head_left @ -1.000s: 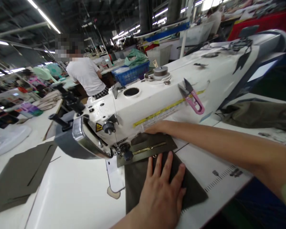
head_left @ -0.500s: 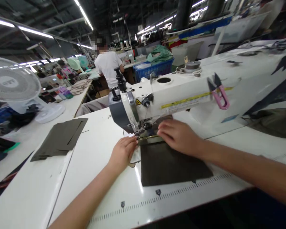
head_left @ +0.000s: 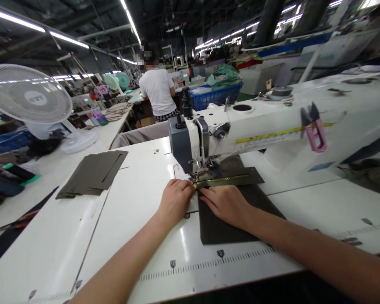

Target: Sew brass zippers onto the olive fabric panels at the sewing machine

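Note:
A dark olive fabric piece lies flat on the sewing table beneath the sewing machine's needle area. Across its upper edge runs an olive zipper strip with a gold-coloured line along it. My left hand is at the strip's left end beside the presser foot, fingertips closed together on it. Just right of that, my right hand rests over the fabric, its thumb and fingers closed at the strip's lower edge. Its palm hides part of the fabric.
A stack of olive fabric pieces lies to the left. Pink-handled thread snips hang on the machine arm. Farther left stand a white fan and thread spools. A person in a white shirt works beyond, near a blue crate.
My right hand has slid left and closer to me, near my left hand, uncovering the zipper strip's right part. The whole view has shifted somewhat left.

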Motion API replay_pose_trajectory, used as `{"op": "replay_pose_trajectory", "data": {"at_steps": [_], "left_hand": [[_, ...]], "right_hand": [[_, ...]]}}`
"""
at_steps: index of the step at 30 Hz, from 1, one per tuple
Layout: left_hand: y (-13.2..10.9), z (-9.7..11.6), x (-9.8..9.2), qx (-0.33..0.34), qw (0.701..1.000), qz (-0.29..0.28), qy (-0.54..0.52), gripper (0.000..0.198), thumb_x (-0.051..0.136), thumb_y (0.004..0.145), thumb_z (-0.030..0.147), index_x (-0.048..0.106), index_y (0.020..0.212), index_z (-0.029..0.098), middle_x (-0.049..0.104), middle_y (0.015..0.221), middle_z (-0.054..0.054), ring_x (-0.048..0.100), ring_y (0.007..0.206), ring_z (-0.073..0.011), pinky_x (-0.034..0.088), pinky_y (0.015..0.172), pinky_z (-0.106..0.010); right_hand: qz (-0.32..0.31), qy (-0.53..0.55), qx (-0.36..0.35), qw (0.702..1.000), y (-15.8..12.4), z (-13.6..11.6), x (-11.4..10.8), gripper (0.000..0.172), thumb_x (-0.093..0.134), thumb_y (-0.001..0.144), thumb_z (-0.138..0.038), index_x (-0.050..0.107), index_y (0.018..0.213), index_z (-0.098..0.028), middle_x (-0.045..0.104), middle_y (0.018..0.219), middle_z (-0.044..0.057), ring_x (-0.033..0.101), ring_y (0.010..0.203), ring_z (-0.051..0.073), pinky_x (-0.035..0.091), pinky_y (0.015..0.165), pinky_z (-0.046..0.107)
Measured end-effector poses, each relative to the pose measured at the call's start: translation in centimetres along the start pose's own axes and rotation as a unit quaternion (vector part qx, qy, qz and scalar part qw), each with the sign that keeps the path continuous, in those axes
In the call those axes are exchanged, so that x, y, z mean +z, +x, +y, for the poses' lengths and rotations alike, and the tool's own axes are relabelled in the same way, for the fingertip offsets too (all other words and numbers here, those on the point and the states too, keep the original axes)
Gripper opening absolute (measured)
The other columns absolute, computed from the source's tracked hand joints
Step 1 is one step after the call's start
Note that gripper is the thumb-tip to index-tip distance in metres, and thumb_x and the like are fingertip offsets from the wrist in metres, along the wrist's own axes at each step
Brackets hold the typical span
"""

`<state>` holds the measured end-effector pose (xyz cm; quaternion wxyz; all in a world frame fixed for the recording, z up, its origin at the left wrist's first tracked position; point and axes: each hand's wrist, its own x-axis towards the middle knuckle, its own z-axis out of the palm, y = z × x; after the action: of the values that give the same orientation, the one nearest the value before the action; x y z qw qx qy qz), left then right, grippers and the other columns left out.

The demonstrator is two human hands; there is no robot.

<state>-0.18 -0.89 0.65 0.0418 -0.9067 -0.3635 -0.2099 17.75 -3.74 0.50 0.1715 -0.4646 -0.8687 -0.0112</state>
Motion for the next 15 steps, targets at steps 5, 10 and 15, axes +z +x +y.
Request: {"op": "replay_pose_trajectory", "data": {"at_steps": [5,10,15], "left_hand": [[0.1,0.7,-0.1,0.018,0.996,-0.022,0.082,0.016,0.048,0.084,0.013,0.059,0.095,0.015,0.062,0.092,-0.007,0.058,0.084,-0.0203,0.041,0.086,-0.039],[0.3,1.1,-0.3,0.02,0.995,-0.015,0.099,0.016,0.045,0.085,0.013,0.059,0.094,0.015,0.063,0.09,-0.007,0.058,0.085,-0.0209,0.038,0.09,-0.041],[0.7,1.1,-0.4,0.024,0.996,-0.033,0.083,0.018,0.047,0.083,0.012,0.06,0.094,0.014,0.063,0.091,-0.008,0.058,0.087,-0.022,0.039,0.09,-0.042]], "right_hand": [[0.129,-0.027,-0.037,0.991,0.0,0.4,0.4,0.023,0.047,0.086,-0.022,0.064,0.098,-0.01,0.064,0.092,0.012,0.057,0.087,0.024,0.043,0.078,0.037],[0.073,0.021,-0.027,0.997,0.2,0.9,1.1,0.032,0.048,0.082,-0.015,0.057,0.111,-0.002,0.058,0.114,0.016,0.05,0.107,0.025,0.04,0.094,0.038],[0.057,0.021,-0.019,0.998,0.3,1.0,1.0,0.033,0.047,0.083,-0.016,0.056,0.112,-0.001,0.056,0.118,0.018,0.049,0.11,0.027,0.04,0.095,0.04]]}}
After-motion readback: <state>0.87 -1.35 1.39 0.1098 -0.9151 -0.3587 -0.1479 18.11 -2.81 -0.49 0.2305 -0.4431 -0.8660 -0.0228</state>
